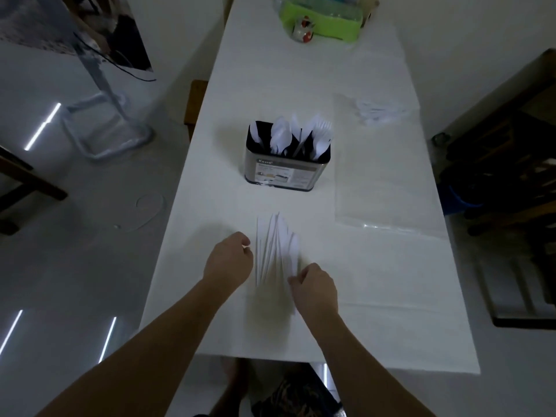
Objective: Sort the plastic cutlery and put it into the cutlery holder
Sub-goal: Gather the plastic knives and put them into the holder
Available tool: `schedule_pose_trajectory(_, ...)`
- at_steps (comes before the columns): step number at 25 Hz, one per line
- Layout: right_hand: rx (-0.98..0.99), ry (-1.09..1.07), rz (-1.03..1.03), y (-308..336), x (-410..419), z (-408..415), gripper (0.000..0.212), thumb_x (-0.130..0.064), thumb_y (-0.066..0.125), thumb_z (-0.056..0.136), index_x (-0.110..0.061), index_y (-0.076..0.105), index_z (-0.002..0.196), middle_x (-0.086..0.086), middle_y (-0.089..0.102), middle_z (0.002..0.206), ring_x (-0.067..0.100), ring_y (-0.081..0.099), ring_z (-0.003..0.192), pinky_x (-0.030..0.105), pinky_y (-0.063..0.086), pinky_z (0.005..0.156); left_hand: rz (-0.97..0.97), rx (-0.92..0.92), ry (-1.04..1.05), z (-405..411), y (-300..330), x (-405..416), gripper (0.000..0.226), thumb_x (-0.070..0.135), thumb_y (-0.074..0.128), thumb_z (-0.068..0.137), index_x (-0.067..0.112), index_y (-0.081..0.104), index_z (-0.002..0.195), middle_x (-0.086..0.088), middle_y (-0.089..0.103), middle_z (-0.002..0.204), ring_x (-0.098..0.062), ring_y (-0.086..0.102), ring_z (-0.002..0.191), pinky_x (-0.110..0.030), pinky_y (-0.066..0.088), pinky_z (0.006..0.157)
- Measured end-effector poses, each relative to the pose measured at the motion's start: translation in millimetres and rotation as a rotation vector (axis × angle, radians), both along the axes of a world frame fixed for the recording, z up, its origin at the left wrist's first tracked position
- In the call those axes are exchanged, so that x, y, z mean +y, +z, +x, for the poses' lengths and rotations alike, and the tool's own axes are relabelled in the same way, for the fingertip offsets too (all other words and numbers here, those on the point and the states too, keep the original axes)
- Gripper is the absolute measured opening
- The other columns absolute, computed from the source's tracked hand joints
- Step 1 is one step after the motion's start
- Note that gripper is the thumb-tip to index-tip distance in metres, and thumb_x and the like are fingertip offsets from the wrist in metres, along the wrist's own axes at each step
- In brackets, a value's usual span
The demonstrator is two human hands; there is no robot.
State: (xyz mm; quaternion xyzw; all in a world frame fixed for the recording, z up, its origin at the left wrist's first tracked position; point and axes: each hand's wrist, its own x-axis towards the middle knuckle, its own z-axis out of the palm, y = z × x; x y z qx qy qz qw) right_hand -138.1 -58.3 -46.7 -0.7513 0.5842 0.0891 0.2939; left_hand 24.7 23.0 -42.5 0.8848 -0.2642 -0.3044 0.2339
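Head view. Between your two hands lies a fanned bundle of white plastic cutlery pieces (275, 251), long thin handles running away from you on the white-covered table (376, 281). Your left hand (229, 258) sits just beside the bundle's left edge, fingers curled with the fingertips pinched together; whether it holds a piece cannot be told. Your right hand (314, 285) is at the bundle's near right corner, fingers curled round the near ends of the pieces.

Beyond both hands, further along the table, stands the metal-sided rectangular cutlery holder with a dark inner rim and paper label (287, 170). It already carries white plastic spoons (279, 135) toward your left and white plastic forks (320, 135) toward your right; the compartment dividers are hard to make out.

Beyond your right hand lies a clear flat plastic bag (385, 182), and past it a second small heap of white plastic pieces (379, 111). A lime-green plastic tray (322, 21) sits at the far end.

Handling, as a judgement: the pieces are very light, stiff but thin, and smooth, so they will slide over one another and scatter if you squeeze the fan loosely. They can snap if bent. Take hold across the handles near mid-length, gather them into a tight stack, and keep the heads all one way before lifting toward the holder.
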Motion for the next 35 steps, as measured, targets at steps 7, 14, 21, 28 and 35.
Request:
schedule_pose_trajectory(7, -0.014, -0.068, 0.066, 0, -4, 4, 0.018, -0.023, 0.057, 0.084, -0.015, 0.051, 0.068, -0.003, 0.049, 0.056, 0.012, 0.049, 0.049, 0.022, 0.034, 0.044, 0.026, 0.092, 0.013, -19, -8, -2, 0.019, 0.022, 0.049, 0.098, 0.014, 0.062, 0.11, -0.004, 0.065, 0.104, -0.016, 0.055, 0.085, -0.027, 0.042, 0.075)
schedule_pose_trajectory(14, -0.193, -0.151, 0.081, 9, 0, 6, 0.01, -0.019, 0.054, 0.087, -0.016, 0.064, 0.086, -0.006, 0.061, 0.073, 0.011, 0.057, 0.066, 0.017, 0.036, 0.052, -0.074, 0.148, 0.081, -21, -2, -12, 0.021, 0.032, 0.05, 0.098, 0.014, 0.061, 0.095, 0.002, 0.06, 0.081, -0.006, 0.054, 0.067, -0.02, 0.039, 0.057)
schedule_pose_trajectory(21, -0.302, 0.002, 0.039, 12, 13, 24, 0.019, -0.028, 0.052, 0.096, -0.02, 0.068, 0.104, -0.007, 0.066, 0.088, 0.007, 0.057, 0.075, 0.01, 0.037, 0.06, -0.177, 0.382, 0.236, -20, 6, -30, 0.028, 0.022, 0.051, 0.098, 0.005, 0.067, 0.084, -0.011, 0.072, 0.079, -0.026, 0.071, 0.075, -0.041, 0.06, 0.075)
schedule_pose_trajectory(28, 0.005, -0.083, -0.015, 4, 4, 12, 0.01, -0.023, 0.056, 0.089, -0.016, 0.062, 0.093, -0.001, 0.065, 0.084, 0.016, 0.063, 0.076, 0.029, 0.054, 0.066, -0.232, 0.648, 0.496, -15, 3, -21, 0.018, 0.015, 0.049, 0.101, 0.007, 0.06, 0.112, -0.011, 0.067, 0.08, -0.022, 0.069, 0.067, -0.03, 0.054, 0.055)
schedule_pose_trajectory(35, -0.208, -0.018, 0.049, 15, 20, 32, 0.004, -0.028, 0.06, 0.091, -0.024, 0.06, 0.091, -0.012, 0.059, 0.078, 0.001, 0.053, 0.067, 0.009, 0.034, 0.054, -0.225, 0.686, 0.518, -21, 5, -26, 0.016, 0.017, 0.049, 0.099, 0.009, 0.061, 0.095, -0.012, 0.071, 0.092, -0.027, 0.072, 0.085, -0.046, 0.06, 0.082)
